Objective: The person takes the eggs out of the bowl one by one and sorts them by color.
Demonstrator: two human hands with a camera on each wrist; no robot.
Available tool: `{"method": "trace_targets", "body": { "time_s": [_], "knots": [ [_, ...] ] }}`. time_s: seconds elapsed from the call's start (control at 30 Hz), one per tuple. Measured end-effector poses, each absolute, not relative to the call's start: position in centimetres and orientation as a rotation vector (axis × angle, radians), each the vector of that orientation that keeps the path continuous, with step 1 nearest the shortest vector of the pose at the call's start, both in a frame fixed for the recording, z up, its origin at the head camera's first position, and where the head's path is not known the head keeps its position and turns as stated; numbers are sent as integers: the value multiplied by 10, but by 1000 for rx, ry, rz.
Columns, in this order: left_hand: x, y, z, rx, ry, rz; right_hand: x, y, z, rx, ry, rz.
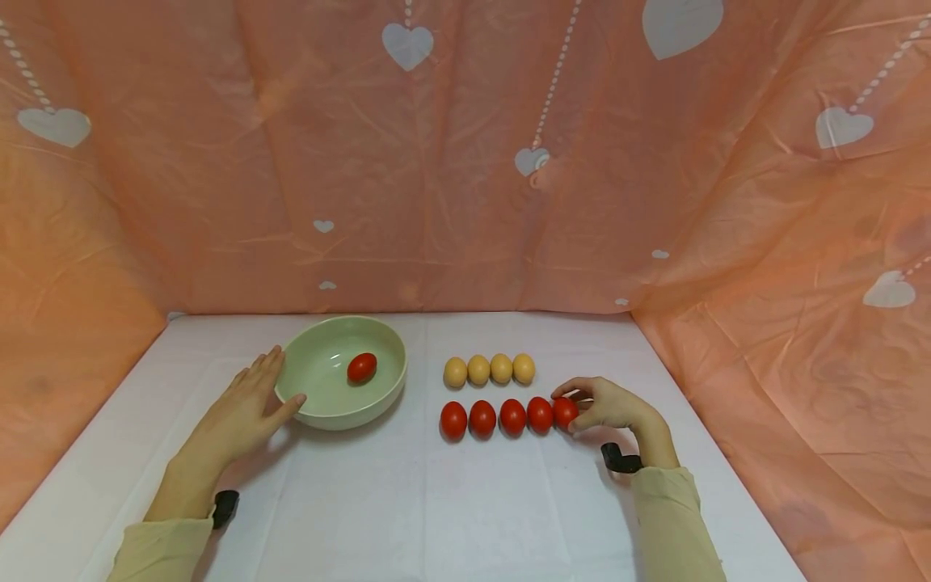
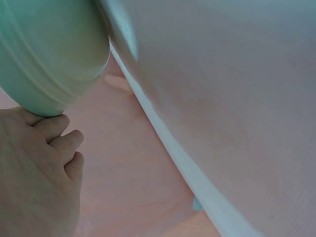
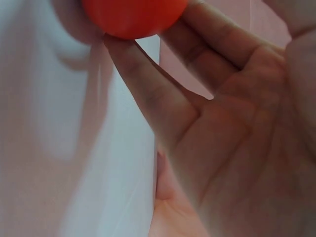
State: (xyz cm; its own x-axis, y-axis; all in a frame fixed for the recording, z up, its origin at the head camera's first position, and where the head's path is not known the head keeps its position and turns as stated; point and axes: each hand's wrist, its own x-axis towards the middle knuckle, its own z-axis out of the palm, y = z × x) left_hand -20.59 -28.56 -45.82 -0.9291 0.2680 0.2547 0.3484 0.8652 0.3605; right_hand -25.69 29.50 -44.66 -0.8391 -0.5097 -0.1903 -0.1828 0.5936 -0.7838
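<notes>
On the left, a pale green bowl [image 1: 342,421] holds one red cherry tomato [image 1: 362,368]. My left hand [image 1: 243,404] rests against the bowl's left side, fingers extended along the outside and thumb by the near rim. In the left wrist view its fingertips meet the bowl's outer wall [image 2: 54,59]. To the right, several red cherry tomatoes [image 1: 512,418] lie in a row. My right hand [image 1: 607,404] has its thumb and fingers around the rightmost red cherry tomato [image 1: 565,413]. The right wrist view shows the fingers touching this tomato [image 3: 136,17], its upper part cut off by the frame.
Behind the red row runs a shorter row of several yellow, egg-shaped pieces [image 1: 501,369]. Everything stands on a white-covered table [image 1: 364,509]. An orange curtain [image 1: 465,234] with pale hearts encloses the back and both sides.
</notes>
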Motion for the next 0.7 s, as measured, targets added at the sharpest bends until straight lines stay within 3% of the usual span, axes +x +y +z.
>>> {"method": "trace_targets", "body": {
  "time_s": [0.7],
  "knots": [
    [-205, -285, -458, -476, -2832, -609, -254, 295, -443, -568, 2435, -1107]
  ]
}}
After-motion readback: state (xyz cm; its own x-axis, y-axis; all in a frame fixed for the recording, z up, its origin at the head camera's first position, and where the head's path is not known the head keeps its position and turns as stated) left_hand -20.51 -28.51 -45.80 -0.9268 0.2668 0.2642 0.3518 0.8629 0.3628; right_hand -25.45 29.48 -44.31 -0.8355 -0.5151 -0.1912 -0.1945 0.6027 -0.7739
